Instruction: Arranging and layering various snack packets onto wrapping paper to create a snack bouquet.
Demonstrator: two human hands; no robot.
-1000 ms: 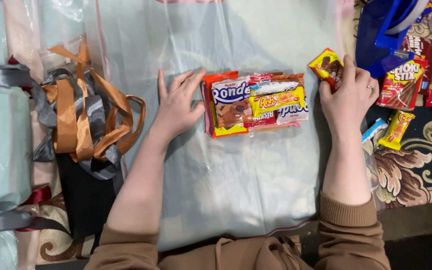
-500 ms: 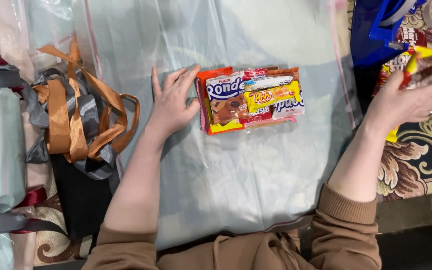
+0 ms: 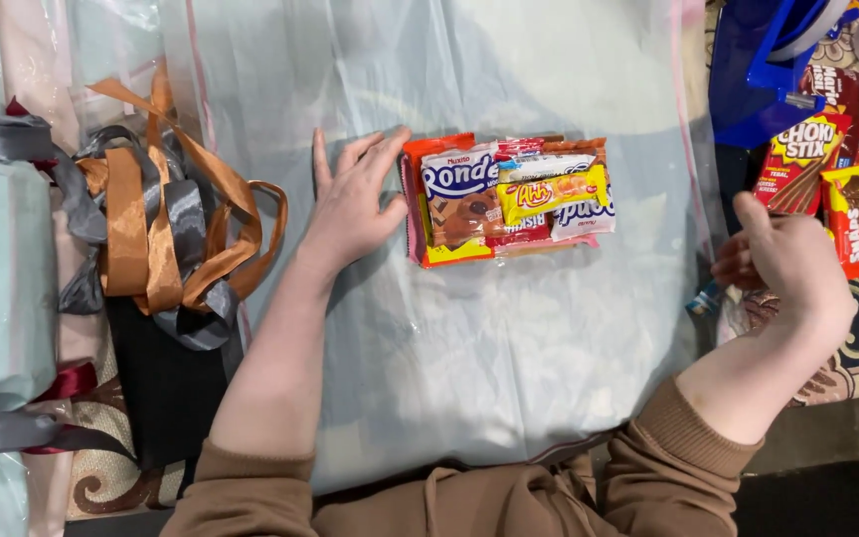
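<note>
Stack of snack packets (image 3: 504, 199): blue, yellow and red wrappers, lying mid-sheet on a clear plastic sheet (image 3: 469, 358). Left hand (image 3: 355, 204): flat, fingers spread, holding nothing, pressed to the sheet and touching the stack's left edge. Right hand (image 3: 787, 264): raised off to the right, fingers curled loosely; whether it holds anything cannot be told. Just beyond it, red snack boxes (image 3: 822, 169) and a blue bag (image 3: 758, 70). Far left: orange and grey ribbons (image 3: 161, 219), pale wrapped package (image 3: 2, 278).
</note>
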